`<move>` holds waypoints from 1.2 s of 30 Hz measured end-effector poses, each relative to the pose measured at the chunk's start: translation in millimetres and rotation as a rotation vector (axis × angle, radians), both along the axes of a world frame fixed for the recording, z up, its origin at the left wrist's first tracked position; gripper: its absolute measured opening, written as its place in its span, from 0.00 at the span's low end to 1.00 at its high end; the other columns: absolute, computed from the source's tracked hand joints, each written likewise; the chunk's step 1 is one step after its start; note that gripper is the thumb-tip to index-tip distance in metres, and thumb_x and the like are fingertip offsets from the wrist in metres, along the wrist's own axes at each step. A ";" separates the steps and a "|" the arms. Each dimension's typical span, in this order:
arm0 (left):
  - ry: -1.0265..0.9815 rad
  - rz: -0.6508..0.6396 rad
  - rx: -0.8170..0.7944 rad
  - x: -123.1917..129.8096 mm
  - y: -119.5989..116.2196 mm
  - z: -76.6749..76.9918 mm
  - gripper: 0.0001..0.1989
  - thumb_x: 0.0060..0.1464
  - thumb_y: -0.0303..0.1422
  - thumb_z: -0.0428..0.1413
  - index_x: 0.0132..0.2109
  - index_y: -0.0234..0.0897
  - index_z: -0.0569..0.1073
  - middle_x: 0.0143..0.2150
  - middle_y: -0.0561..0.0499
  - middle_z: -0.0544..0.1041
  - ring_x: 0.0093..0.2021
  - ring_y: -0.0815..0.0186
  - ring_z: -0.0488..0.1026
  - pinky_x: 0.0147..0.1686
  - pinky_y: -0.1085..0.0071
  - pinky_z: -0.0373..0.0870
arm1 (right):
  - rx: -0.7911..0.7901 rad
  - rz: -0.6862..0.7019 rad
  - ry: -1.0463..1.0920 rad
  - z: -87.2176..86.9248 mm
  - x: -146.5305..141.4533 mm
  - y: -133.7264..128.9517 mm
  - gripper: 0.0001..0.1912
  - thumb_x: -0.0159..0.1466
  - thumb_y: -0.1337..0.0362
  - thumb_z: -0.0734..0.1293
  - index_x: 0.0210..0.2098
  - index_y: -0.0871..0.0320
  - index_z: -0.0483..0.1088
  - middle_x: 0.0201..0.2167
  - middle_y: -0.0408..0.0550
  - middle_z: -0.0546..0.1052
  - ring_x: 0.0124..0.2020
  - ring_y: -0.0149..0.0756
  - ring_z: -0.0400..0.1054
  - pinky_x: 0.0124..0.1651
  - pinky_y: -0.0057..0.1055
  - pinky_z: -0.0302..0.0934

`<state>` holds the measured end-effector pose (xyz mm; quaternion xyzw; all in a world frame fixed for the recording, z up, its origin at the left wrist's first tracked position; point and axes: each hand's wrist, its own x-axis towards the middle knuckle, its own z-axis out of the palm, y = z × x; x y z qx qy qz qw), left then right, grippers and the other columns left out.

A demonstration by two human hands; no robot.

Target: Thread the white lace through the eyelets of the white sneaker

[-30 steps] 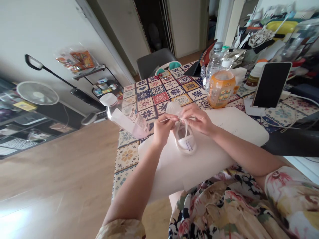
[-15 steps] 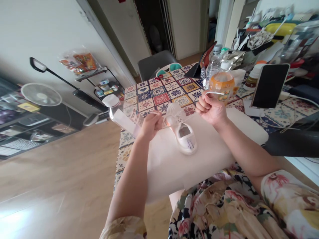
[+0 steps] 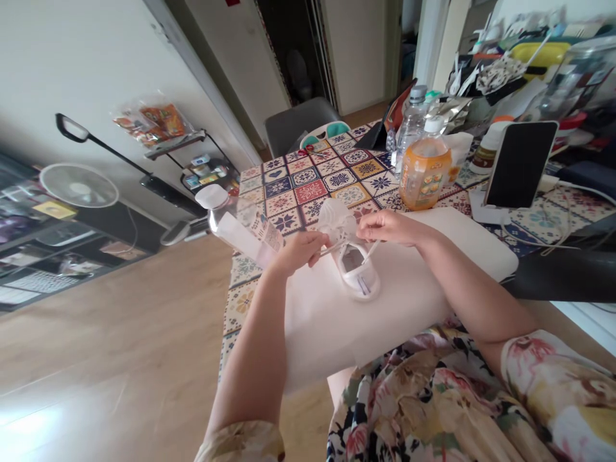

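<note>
A white shoe [image 3: 360,279] lies on a white mat [image 3: 327,321], its heel toward me and its toe pointing away. My left hand [image 3: 305,249] is closed at the shoe's left side, pinching a white shoelace [image 3: 334,249]. On the right, my right hand [image 3: 385,228] pinches another length of lace just above the shoe opening; a loose end hangs below its fingers. The lace crosses over the tongue area between both hands. Fine detail of the lacing is blurred.
A clear bottle with a white cap [image 3: 226,221] is at the left edge. An orange-labelled bottle [image 3: 423,173], a clear water bottle [image 3: 414,122] and a propped phone [image 3: 522,163] stand on the right. Red scissors [image 3: 310,149] lie on the patterned tablecloth [image 3: 308,173].
My right hand has come down and left from beside the orange-labelled bottle to the shoe. My left hand has shifted slightly right and down. The stretched lace has slackened.
</note>
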<state>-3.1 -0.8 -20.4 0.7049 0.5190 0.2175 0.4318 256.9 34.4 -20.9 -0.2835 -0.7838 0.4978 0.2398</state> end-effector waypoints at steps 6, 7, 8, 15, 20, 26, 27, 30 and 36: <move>0.127 -0.027 -0.033 -2.5 -0.1 3.5 0.17 0.52 0.46 0.56 0.27 0.36 0.75 0.13 0.57 0.65 0.17 0.72 0.60 0.24 0.75 0.58 | -0.112 0.060 -0.054 -8.0 3.8 7.9 0.17 0.56 0.51 0.71 0.32 0.59 0.69 0.28 0.41 0.71 0.29 0.29 0.64 0.34 0.28 0.55; 0.096 -0.037 -0.038 -3.8 0.8 3.0 0.16 0.51 0.45 0.57 0.28 0.36 0.75 0.14 0.57 0.66 0.18 0.72 0.61 0.24 0.75 0.58 | -0.123 0.069 -0.078 -7.3 5.9 8.8 0.17 0.56 0.52 0.71 0.33 0.60 0.70 0.28 0.41 0.72 0.29 0.29 0.64 0.34 0.28 0.55; 0.053 -0.049 -0.046 -5.4 1.9 2.3 0.14 0.50 0.43 0.59 0.29 0.36 0.76 0.16 0.57 0.67 0.18 0.72 0.62 0.23 0.75 0.58 | -0.119 0.072 -0.114 -5.7 8.2 9.4 0.17 0.56 0.52 0.72 0.32 0.60 0.71 0.27 0.41 0.72 0.28 0.29 0.63 0.34 0.28 0.55; -0.431 -0.205 0.129 -11.2 2.5 2.0 0.14 0.49 0.42 0.64 0.27 0.35 0.76 0.33 0.47 0.75 0.34 0.67 0.71 0.36 0.70 0.67 | -0.087 0.177 0.109 9.9 18.6 3.7 0.13 0.57 0.55 0.73 0.28 0.60 0.75 0.28 0.42 0.73 0.31 0.29 0.64 0.39 0.30 0.57; -0.717 -0.147 0.156 9.5 -2.8 -5.4 0.13 0.48 0.42 0.65 0.30 0.37 0.77 0.38 0.45 0.79 0.41 0.63 0.74 0.43 0.66 0.69 | -0.248 0.139 0.497 1.3 -1.5 -4.4 0.12 0.57 0.56 0.74 0.30 0.58 0.75 0.37 0.47 0.79 0.43 0.35 0.71 0.49 0.36 0.61; -0.814 0.041 0.150 31.4 -1.0 -17.4 0.15 0.43 0.42 0.68 0.27 0.35 0.76 0.24 0.52 0.74 0.25 0.71 0.68 0.29 0.73 0.64 | -0.370 0.014 0.626 -17.7 -28.0 -6.0 0.13 0.53 0.57 0.77 0.30 0.59 0.76 0.24 0.41 0.77 0.28 0.29 0.69 0.37 0.29 0.63; -0.809 0.070 0.143 32.2 0.0 -19.0 0.16 0.42 0.42 0.69 0.27 0.35 0.76 0.24 0.53 0.74 0.24 0.72 0.66 0.27 0.74 0.63 | -0.377 -0.007 0.628 -19.1 -29.9 -6.1 0.13 0.52 0.57 0.78 0.30 0.59 0.76 0.23 0.41 0.76 0.26 0.27 0.67 0.34 0.28 0.62; -0.777 0.091 0.141 31.8 1.7 -22.2 0.15 0.42 0.42 0.69 0.28 0.35 0.77 0.23 0.53 0.73 0.22 0.74 0.64 0.24 0.75 0.59 | -0.378 -0.057 0.594 -19.3 -31.9 -7.1 0.12 0.51 0.58 0.78 0.28 0.59 0.76 0.22 0.40 0.74 0.24 0.26 0.65 0.30 0.27 0.61; -0.759 0.034 0.204 36.5 -1.8 -21.3 0.09 0.43 0.35 0.69 0.30 0.35 0.79 0.30 0.51 0.76 0.31 0.71 0.72 0.32 0.74 0.67 | -0.178 -0.153 0.499 -12.8 -30.8 -11.6 0.11 0.54 0.59 0.75 0.33 0.59 0.76 0.29 0.41 0.74 0.25 0.25 0.66 0.32 0.27 0.63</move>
